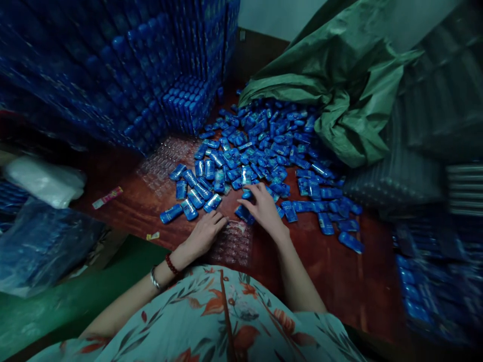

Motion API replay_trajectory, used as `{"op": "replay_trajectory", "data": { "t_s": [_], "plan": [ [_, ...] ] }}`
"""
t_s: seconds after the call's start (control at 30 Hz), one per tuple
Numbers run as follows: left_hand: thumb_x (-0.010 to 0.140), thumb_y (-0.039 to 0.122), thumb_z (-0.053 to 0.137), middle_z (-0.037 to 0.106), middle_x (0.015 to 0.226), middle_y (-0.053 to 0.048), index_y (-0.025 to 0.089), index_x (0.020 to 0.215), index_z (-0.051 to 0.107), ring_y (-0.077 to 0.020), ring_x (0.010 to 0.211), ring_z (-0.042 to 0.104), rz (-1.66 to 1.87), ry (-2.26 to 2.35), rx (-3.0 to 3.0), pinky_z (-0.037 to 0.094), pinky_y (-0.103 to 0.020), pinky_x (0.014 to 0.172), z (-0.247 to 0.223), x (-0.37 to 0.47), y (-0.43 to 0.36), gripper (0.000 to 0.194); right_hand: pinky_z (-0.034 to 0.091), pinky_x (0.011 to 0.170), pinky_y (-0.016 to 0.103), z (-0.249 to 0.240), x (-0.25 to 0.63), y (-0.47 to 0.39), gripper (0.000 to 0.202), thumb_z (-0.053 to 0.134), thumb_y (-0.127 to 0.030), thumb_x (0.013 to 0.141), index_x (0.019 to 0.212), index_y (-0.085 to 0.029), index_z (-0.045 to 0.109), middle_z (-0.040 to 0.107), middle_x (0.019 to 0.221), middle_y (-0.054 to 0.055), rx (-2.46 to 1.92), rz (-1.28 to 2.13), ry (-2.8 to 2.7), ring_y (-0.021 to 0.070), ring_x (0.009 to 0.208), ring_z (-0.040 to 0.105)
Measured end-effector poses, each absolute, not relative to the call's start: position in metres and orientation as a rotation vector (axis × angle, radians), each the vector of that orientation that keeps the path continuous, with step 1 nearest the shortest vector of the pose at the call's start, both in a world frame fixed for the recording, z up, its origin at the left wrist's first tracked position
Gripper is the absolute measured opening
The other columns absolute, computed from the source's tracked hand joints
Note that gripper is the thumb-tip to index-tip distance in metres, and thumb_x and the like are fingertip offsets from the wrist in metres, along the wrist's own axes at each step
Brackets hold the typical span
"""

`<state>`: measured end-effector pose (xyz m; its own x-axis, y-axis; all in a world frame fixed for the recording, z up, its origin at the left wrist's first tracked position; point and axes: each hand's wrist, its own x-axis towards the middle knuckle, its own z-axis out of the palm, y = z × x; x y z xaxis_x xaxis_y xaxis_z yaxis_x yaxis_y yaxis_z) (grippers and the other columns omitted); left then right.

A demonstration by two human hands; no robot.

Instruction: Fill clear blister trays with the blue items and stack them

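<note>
Many small blue packs (260, 136) lie in a loose heap on the reddish table (143, 208). My left hand (206, 231), with a red bead bracelet and a silver bangle at the wrist, rests at the left edge of a clear plastic tray (234, 244) near my body. Its fingers are curled together; what they hold, if anything, is hidden. My right hand (260, 208) reaches to the near edge of the heap, thumb and fingers around a blue pack (247, 193). Another pack lies just under the right thumb.
Tall stacks of packed blue items (184, 103) stand at the back left, beside clear trays (166, 163). A green sack (350, 95) lies behind the heap. Plastic-wrapped bundles (41, 246) are at the left; more stacks (426, 286) stand at the right.
</note>
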<state>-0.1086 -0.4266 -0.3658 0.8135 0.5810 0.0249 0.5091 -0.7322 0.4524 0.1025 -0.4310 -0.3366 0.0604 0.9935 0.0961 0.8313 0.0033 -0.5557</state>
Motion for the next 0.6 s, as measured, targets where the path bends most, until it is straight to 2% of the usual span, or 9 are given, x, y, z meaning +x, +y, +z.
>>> {"op": "replay_trajectory", "data": {
  "t_s": [0.1,0.2,0.27,0.33,0.4,0.47,0.53,0.6],
  "plan": [
    [0.082,0.001,0.038,0.054,0.094,-0.007,0.018,0.107,0.051,-0.021,0.092,0.048,0.225,0.824,2.524,0.044,-0.035,0.081,-0.368,-0.109,-0.426,0.032,0.047,0.074,0.03,-0.342,0.101,-0.459,0.018,0.061,-0.037,0.081,0.089,-0.021,0.065,0.062,0.086,0.003,-1.733,0.597,-1.567,0.0182,0.08,0.059],
    [0.081,0.0,0.038,0.054,0.093,-0.006,0.018,0.104,0.051,-0.0209,0.09,0.047,0.232,0.826,2.508,0.044,-0.035,0.08,-0.368,-0.109,-0.426,0.032,0.047,0.057,0.027,-0.36,0.09,-0.48,0.022,0.059,-0.038,0.08,0.094,-0.022,0.066,0.066,0.082,0.002,-1.728,0.837,-1.298,0.0141,0.059,0.058],
    [0.081,0.0,0.037,0.053,0.091,-0.006,0.018,0.1,0.052,-0.0207,0.089,0.047,0.23,0.825,2.511,0.045,-0.034,0.08,-0.367,-0.108,-0.426,0.03,0.041,0.044,0.024,-0.371,0.086,-0.486,0.026,0.057,-0.04,0.081,0.098,-0.022,0.065,0.062,0.063,-0.002,-1.74,0.983,-1.094,0.0118,0.043,0.05],
    [0.081,0.0,0.037,0.053,0.09,-0.005,0.018,0.097,0.052,-0.0205,0.089,0.047,0.228,0.833,2.509,0.045,-0.034,0.08,-0.367,-0.108,-0.425,0.029,0.037,0.04,0.023,-0.377,0.084,-0.488,0.028,0.056,-0.043,0.081,0.096,-0.02,0.064,0.053,0.047,-0.006,-1.76,1.043,-0.987,0.0115,0.036,0.044],
    [0.08,0.0,0.037,0.053,0.09,-0.005,0.018,0.099,0.053,-0.0204,0.089,0.047,0.238,0.843,2.502,0.045,-0.035,0.08,-0.367,-0.108,-0.425,0.031,0.041,0.044,0.024,-0.378,0.083,-0.488,0.027,0.057,-0.042,0.08,0.094,-0.02,0.064,0.059,0.056,-0.003,-1.8,0.953,-1.04,0.0133,0.044,0.051],
    [0.08,-0.001,0.038,0.053,0.09,-0.005,0.018,0.103,0.053,-0.0206,0.09,0.047,0.254,0.837,2.502,0.045,-0.035,0.081,-0.367,-0.108,-0.425,0.033,0.049,0.06,0.028,-0.375,0.08,-0.49,0.025,0.056,-0.037,0.083,0.1,-0.02,0.062,0.067,0.085,0.004,-1.83,0.783,-1.203,0.0176,0.069,0.062],
    [0.081,0.0,0.037,0.053,0.09,-0.006,0.018,0.106,0.052,-0.0206,0.091,0.047,0.267,0.826,2.509,0.045,-0.034,0.082,-0.366,-0.108,-0.425,0.034,0.05,0.076,0.032,-0.371,0.075,-0.495,0.026,0.049,-0.029,0.088,0.111,-0.019,0.057,0.063,0.106,0.008,-1.845,0.661,-1.412,0.0208,0.092,0.061],
    [0.082,0.0,0.037,0.053,0.091,-0.006,0.017,0.109,0.052,-0.0208,0.092,0.048,0.269,0.823,2.516,0.045,-0.034,0.082,-0.365,-0.108,-0.425,0.035,0.049,0.08,0.034,-0.366,0.07,-0.5,0.028,0.04,-0.023,0.092,0.117,-0.019,0.053,0.061,0.108,0.009,-1.872,0.607,-1.663,0.0216,0.097,0.059]
  ]
}}
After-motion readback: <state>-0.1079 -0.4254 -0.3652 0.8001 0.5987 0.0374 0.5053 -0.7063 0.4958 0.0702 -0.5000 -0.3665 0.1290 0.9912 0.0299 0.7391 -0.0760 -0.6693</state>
